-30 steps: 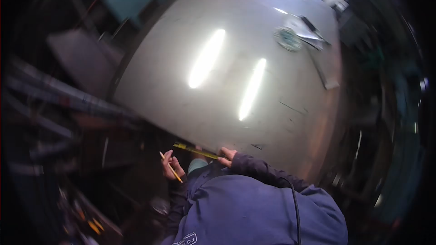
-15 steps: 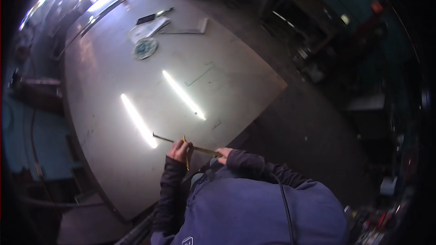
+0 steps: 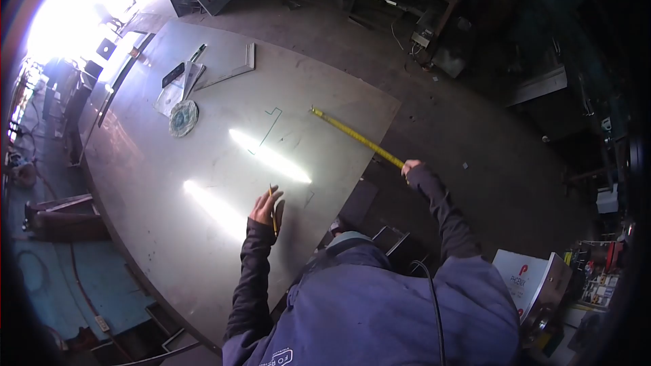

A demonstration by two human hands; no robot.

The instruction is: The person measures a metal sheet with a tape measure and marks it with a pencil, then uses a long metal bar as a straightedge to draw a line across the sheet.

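Note:
My left hand (image 3: 263,209) is over the near part of a grey metal sheet table (image 3: 224,105), with a yellow pencil (image 3: 275,221) held among its partly curled fingers. Farther right, past the table's edge, my right hand (image 3: 411,166) is closed around the end of a yellow tape measure (image 3: 363,141). Its blade runs out from that hand, up and left over the table's right corner; the case is hidden in my grip. Thin dark lines (image 3: 271,130) are drawn on the sheet ahead of my left hand.
At the table's far end lie a dark phone (image 3: 173,75), papers (image 3: 169,98), a round coiled bundle (image 3: 183,118) and an angled metal piece (image 3: 242,61). A white printed box (image 3: 519,278) stands at lower right. Benches and machines (image 3: 447,47) stand across the floor.
My right hand has moved right and away from my left hand, taking the tape measure with it. The left hand no longer touches the blade and keeps the pencil. The view has shifted.

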